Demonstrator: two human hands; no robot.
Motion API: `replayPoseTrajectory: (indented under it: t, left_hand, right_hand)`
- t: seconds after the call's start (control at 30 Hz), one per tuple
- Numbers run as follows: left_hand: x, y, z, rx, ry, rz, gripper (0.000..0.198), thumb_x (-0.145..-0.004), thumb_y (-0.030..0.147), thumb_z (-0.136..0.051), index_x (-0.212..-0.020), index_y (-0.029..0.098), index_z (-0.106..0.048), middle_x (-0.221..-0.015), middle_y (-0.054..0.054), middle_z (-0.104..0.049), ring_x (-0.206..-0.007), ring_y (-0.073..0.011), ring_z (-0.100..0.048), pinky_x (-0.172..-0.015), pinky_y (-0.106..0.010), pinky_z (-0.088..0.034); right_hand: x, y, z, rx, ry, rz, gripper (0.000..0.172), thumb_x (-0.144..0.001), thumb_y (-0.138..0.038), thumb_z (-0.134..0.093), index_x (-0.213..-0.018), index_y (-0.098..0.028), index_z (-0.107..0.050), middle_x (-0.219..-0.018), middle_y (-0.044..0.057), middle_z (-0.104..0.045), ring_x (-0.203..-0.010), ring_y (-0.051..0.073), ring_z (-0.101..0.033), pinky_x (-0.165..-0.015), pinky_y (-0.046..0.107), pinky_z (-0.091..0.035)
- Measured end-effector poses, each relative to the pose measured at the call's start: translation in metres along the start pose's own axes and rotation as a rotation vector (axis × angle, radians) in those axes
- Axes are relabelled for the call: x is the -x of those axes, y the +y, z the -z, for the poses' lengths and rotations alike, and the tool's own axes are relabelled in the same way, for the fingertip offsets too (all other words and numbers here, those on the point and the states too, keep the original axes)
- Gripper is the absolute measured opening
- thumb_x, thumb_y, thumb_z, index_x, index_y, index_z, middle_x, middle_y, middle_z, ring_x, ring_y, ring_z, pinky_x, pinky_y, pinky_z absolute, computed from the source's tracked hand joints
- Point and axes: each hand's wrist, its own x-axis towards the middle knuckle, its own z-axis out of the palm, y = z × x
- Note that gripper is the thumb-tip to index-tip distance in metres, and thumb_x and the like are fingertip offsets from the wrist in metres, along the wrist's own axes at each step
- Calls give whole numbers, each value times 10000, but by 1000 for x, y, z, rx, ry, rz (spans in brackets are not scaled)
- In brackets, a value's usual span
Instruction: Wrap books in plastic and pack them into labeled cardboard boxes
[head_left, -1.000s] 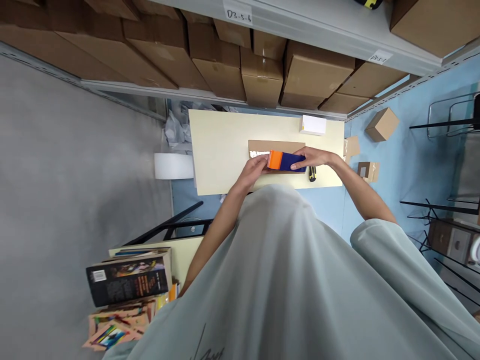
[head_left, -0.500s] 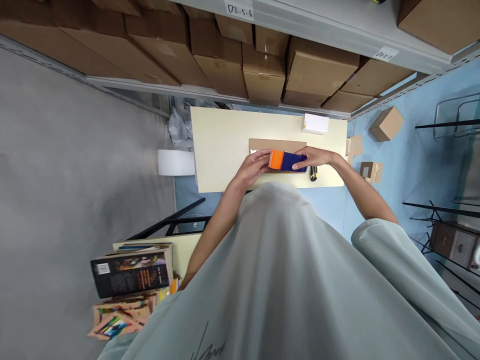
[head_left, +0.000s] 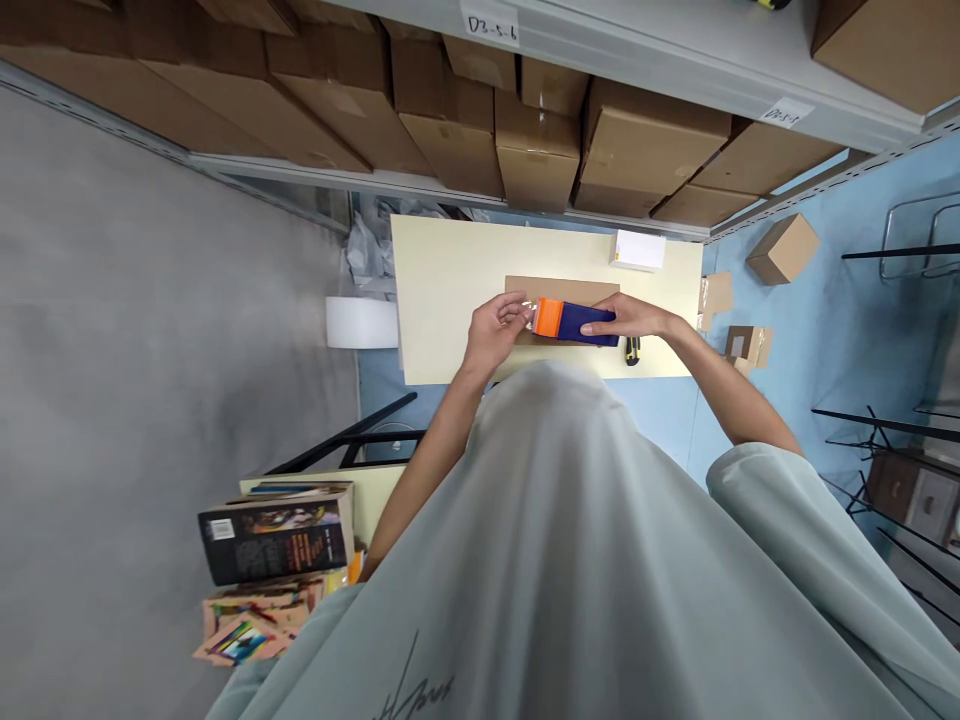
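Note:
A small orange and dark blue box [head_left: 574, 322] lies sideways between my two hands, above a flat piece of brown cardboard [head_left: 559, 288]. My right hand [head_left: 628, 316] is closed round its dark blue end, thumb on the near face. At the orange end, my left hand [head_left: 496, 328] pinches a bit of clear, shiny plastic [head_left: 529, 314] that sticks out from the box. Whether this is a wrapper or something from inside, I cannot tell. A yellow and black utility knife [head_left: 633, 350] rests on the table just below my right hand.
The cream table [head_left: 442, 270] carries a white box [head_left: 637, 250] at its back right. A white roll [head_left: 362, 322] stands off its left end. Cardboard boxes [head_left: 536, 165] fill the shelf above. Books [head_left: 277, 535] sit at lower left, small cartons [head_left: 784, 248] on the right.
My left hand has shifted from lying along the box's orange end to pinching at its tip, and clear plastic now shows there. My right hand keeps its hold.

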Motion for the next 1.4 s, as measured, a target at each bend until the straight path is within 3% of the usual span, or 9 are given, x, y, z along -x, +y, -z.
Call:
replayPoseTrajectory:
  t: [0.2, 0.53, 0.7, 0.83, 1.1, 1.4]
  left_hand:
    - [3, 10, 14, 90, -75, 23, 533, -772, 363, -956, -1231, 157, -780, -978, -64, -793, -990, -234, -780, -1048, -451, -653]
    - [7, 20, 13, 162, -143, 46, 682, -740, 457, -1024, -1287, 154, -751, -977, -66, -790, -923, -241, -787, -1009, -494, -678]
    - [9, 22, 43, 147, -64, 31, 647, -767, 437, -1008, -1298, 171, -751, -976, -64, -766, -955, -253, -795, -1022, -506, -678]
    - [4, 14, 62, 123, -68, 73, 624, -771, 396, -1006, -1293, 157, -761, -956, -68, -759, -945, -261, -796, -1043, -535, -673]
    - [-21, -10, 67, 168, -49, 122, 655, -714, 406, -1049, -1255, 172, -764, -933, -40, -774, -900, -217, -780, -1065, -538, -689]
    - [-40, -29, 74, 238, -46, 187, 563, -694, 280, -1048, -1155, 174, -743, -896, -17, -736, -898, -199, -764, -1120, -557, -669]
  right_hand:
    - [13, -29, 6, 31, -43, -7, 665, -847, -848, -822, -869, -185, -780, -812, 49, -803, -726, 194, -686, -675, 299, -518]
    - [30, -49, 10, 82, -10, -79, 676, -810, -854, -830, -834, -182, -761, -794, 46, -778, -720, 183, -676, -679, 300, -482]
    - [56, -50, 22, 146, 54, -181, 715, -793, -902, -824, -818, -192, -748, -753, 28, -721, -719, 190, -642, -659, 314, -449]
    - [65, -46, 25, 169, 76, -232, 729, -781, -922, -829, -778, -203, -713, -738, 29, -699, -707, 184, -614, -652, 321, -439]
    - [37, -47, 16, 209, 159, -248, 767, -765, -961, -800, -766, -199, -715, -725, 37, -699, -696, 181, -594, -645, 321, -435]
    - [7, -41, 20, 269, 127, -252, 753, -768, -941, -823, -745, -197, -704, -676, 8, -661, -660, 151, -537, -641, 308, -404]
